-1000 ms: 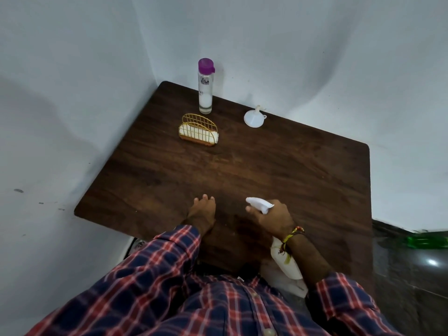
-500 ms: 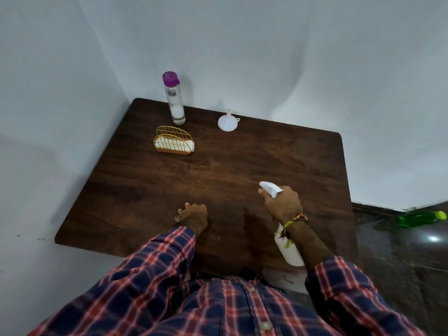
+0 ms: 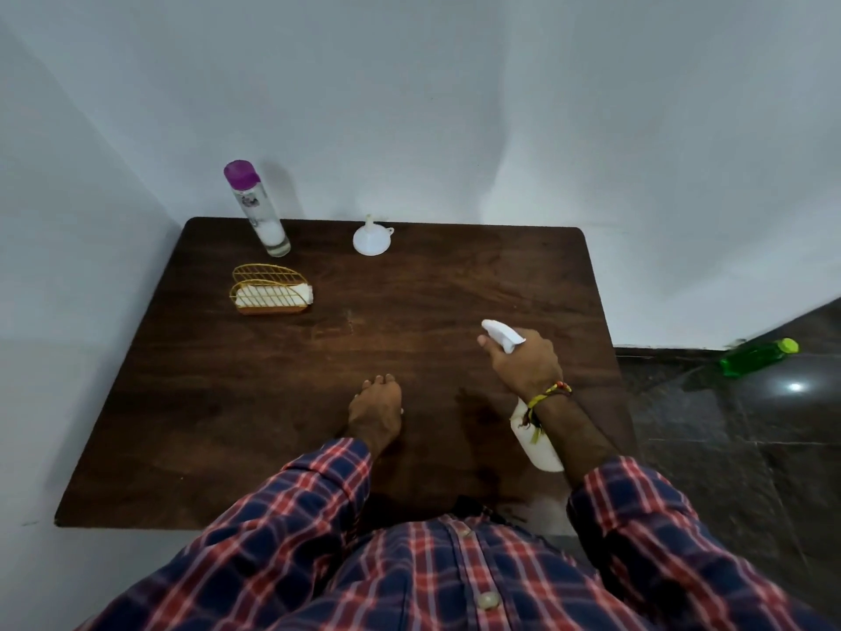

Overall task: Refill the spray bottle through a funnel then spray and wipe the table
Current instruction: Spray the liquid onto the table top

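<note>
Spray bottle held over a dark wooden counter [image 3: 227, 403]

The right hand [image 3: 523, 362] grips the white spray bottle [image 3: 537, 444], nozzle pointing away; the left hand [image 3: 375, 407] rests on the counter, fingers curled. At the far edge stand a purple-capped bottle [image 3: 259, 211], white funnel [image 3: 371, 241] and gold wire holder [image 3: 268, 291].

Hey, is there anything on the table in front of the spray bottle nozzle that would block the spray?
Nothing visible does. The right hand holds the spray bottle over bare table. The funnel, wire holder and purple-capped bottle stand apart at the far side.
</note>
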Demonstrator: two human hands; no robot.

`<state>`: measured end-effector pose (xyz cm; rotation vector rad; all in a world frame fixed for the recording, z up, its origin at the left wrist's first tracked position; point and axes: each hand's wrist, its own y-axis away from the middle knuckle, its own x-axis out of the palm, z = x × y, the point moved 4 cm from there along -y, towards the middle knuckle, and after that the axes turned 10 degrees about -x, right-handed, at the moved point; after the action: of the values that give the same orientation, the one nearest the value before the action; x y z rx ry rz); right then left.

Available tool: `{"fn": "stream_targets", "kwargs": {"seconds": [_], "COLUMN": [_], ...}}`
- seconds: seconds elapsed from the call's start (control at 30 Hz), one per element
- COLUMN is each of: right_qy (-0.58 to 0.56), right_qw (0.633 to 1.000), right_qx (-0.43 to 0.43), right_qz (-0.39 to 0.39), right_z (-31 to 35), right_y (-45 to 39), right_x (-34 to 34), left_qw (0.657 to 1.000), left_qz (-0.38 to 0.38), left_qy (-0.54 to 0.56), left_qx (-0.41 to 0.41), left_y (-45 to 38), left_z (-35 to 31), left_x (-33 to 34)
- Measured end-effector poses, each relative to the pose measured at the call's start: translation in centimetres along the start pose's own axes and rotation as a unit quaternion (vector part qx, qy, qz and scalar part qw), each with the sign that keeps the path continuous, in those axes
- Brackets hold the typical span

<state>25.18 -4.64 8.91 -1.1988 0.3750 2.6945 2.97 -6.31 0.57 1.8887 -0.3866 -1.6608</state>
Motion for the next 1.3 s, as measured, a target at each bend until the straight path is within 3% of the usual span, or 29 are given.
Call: {"fn": "stream_targets", "kwargs": {"seconds": [0.17,0.27,0.33,0.43,0.57,0.77,0.83,0.93,0.97,1.0,1.13,1.3], "right_qy": [0.012,0.066,0.128,0.153,0.118,0.054,0.075,0.156,0.168,0.170,0.032,0.046], "right_qw": [0.999,0.991,0.966,0.950,0.987,0.996,0.996,0.968,0.959,0.960,0.999,0.996], "right_qx": [0.029,0.002,-0.049,-0.068,0.008,0.060,0.045,-0.019,-0.040,-0.051,-0.031,0.064], "right_qz": [-0.009,0.114,0.218,0.264,0.104,-0.029,0.011,0.196,0.226,0.216,-0.027,-0.030], "right_z": [-0.8,-1.8,-2.4,-4.0,-4.5,-3.9,-3.8,-3.7,-3.7,-3.4,-2.1,-2.0], "right_y": [-1.3,-0.7,0.2,1.4,1.2,0.2,0.4,1.3,1.8,2.5,3.1,1.2], "right_x": [-1.1,-0.2,0.7,1.5,-0.4,-2.1,-1.5,0.7,1.4,1.6,0.5,-0.2], "left_qw": [1.000,1.000,0.999,0.998,0.997,0.996,0.996,0.996,0.997,0.997,0.997,0.997], "left_qz": [0.004,0.008,0.020,0.028,0.041,0.050,0.060,0.073,0.074,0.074,0.075,0.068], "left_qy": [-0.023,-0.030,-0.037,-0.057,-0.070,-0.066,-0.061,-0.039,-0.032,-0.029,-0.025,-0.038], "left_qx": [0.010,0.003,-0.001,0.004,0.014,0.021,0.017,0.009,0.009,0.012,0.018,0.022], "left_y": [0.1,0.3,0.3,0.3,0.0,-0.2,-0.2,-0.5,-0.7,-0.8,-1.1,-1.3], "left_z": [-1.5,-2.0,-2.2,-2.4,-2.6,-2.5,-2.5,-2.3,-2.2,-2.1,-2.0,-2.1], "left_x": [0.1,0.0,0.3,0.4,0.0,-0.7,-1.1,-1.4,-1.4,-1.4,-1.2,-1.2]}}
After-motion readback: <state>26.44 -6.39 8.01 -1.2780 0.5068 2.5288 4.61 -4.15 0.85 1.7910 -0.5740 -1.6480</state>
